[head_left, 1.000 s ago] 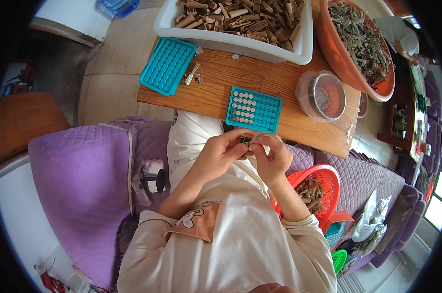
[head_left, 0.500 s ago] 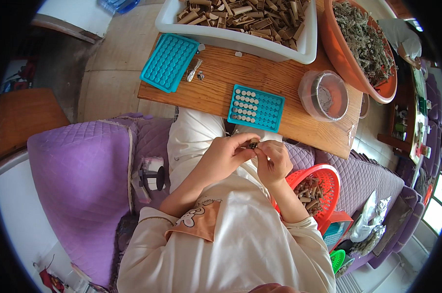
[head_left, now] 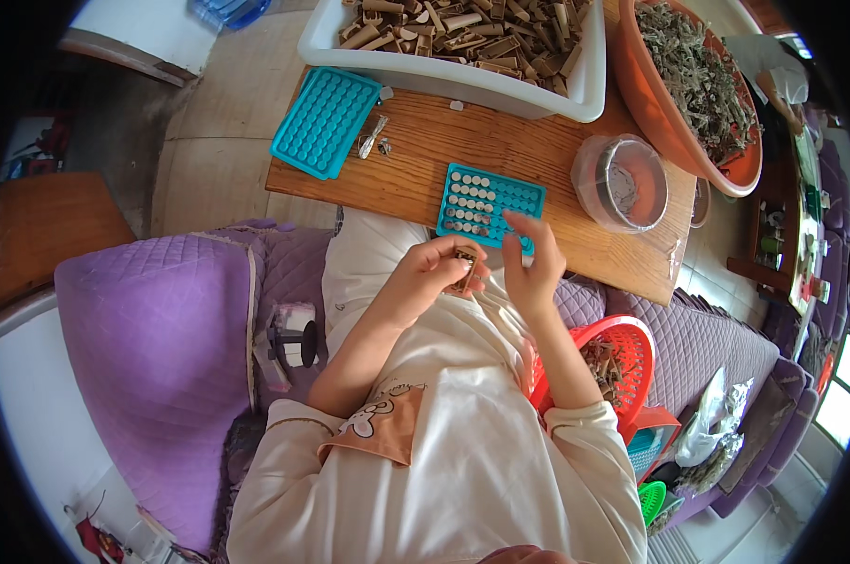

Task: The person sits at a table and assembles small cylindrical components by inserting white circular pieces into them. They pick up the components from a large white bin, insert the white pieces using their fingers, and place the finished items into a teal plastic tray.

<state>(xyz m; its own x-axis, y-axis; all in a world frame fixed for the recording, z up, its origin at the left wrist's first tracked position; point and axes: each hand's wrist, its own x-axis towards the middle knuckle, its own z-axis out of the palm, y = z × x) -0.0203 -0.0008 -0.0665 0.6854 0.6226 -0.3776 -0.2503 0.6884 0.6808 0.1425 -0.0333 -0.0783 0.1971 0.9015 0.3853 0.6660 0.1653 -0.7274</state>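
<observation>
My left hand (head_left: pixel 421 280) is closed around a small brown open case (head_left: pixel 464 267), held over my lap with its hollow side up; its contents are too small to make out. My right hand (head_left: pixel 536 268) is raised at the near right corner of a teal tray (head_left: pixel 523 195), index finger and thumb apart, with nothing seen between them. The fingertips are slightly blurred and cover part of the tray's edge. Rows of small white discs (head_left: pixel 472 202) fill the left part of this tray, and some discs in the nearest rows look darker or greyish.
A white bin (head_left: pixel 444 70) full of brown cases stands at the table's far side. Other things around are stacked teal trays (head_left: pixel 321 122), a plastic-lined tub (head_left: pixel 589 188), an orange basin (head_left: pixel 655 94) of dried plant matter and a red basket (head_left: pixel 643 362) beside me on the purple sofa.
My hands have parted. The right has moved forward to the teal tray, its fingers spreading, while the left keeps the brown case, now turned so that its hollow side shows.
</observation>
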